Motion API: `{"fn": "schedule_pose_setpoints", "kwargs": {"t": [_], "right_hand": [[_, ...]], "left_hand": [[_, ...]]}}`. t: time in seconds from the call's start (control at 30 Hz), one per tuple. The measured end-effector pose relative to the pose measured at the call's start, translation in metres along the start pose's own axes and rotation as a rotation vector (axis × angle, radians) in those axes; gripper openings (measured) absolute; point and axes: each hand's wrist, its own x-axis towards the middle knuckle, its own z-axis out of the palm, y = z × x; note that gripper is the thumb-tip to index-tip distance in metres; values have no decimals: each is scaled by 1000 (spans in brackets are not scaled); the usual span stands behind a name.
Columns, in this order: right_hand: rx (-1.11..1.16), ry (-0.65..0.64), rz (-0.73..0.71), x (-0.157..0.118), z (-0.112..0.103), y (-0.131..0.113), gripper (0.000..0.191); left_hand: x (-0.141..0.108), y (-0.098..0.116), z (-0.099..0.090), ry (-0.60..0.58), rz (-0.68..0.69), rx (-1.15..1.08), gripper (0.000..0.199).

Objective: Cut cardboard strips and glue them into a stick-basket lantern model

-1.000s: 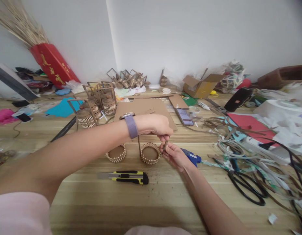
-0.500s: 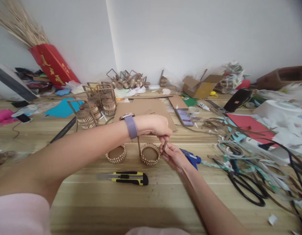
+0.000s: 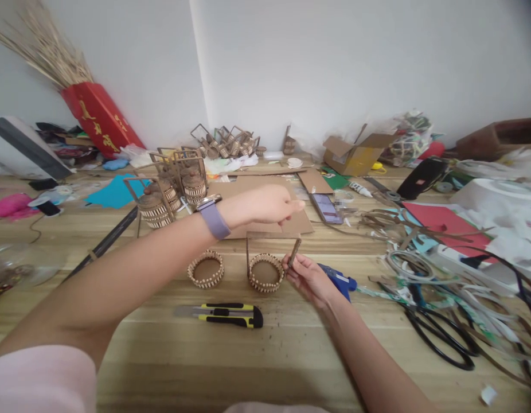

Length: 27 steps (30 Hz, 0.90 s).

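Observation:
My right hand [image 3: 309, 276] pinches the right upright of a thin brown handle [image 3: 273, 234] between thumb and fingers. This square-cornered handle stands over a small round basket [image 3: 266, 273] ringed with pale and dark slats. My left hand [image 3: 272, 206], a watch on its wrist, hovers above and behind the handle, apart from it. One finger stretches to the right while the others are bent, and nothing shows in them. A second round basket [image 3: 206, 269] without a handle sits to the left. Nearer to me lies a yellow and black utility knife [image 3: 231, 315], blade pointing left.
A blue glue gun [image 3: 338, 279] lies beside my right wrist. Black-handled scissors [image 3: 440, 335] and tangled strips are at right. Several finished lidded baskets [image 3: 153, 209] stand at back left. Behind my left hand lies a cardboard sheet [image 3: 222, 189], with a phone [image 3: 327, 207] to its right.
My left hand has let go of the handle's corner and lifted up and back from it. My right hand still holds the upright. The view has shifted slightly.

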Motion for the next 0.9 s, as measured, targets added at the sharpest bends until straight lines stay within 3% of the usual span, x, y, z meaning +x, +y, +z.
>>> {"fn": "schedule_pose_setpoints", "kwargs": {"t": [0.33,0.57,0.7,0.9], "right_hand": [[-36,26,-18,-2,3,-1,41],[-63,27,-29,-2,2,1,41],[-51,14,-31,0,1,3,41],[-30,-14,-22,2,2,3,42]], "left_hand": [[-1,-6,13,-94,98,81,54],[12,1,16,-266,90,3,41],[15,4,19,-255,9,-76,28],[15,6,21,-252,-13,-98,27]]}}
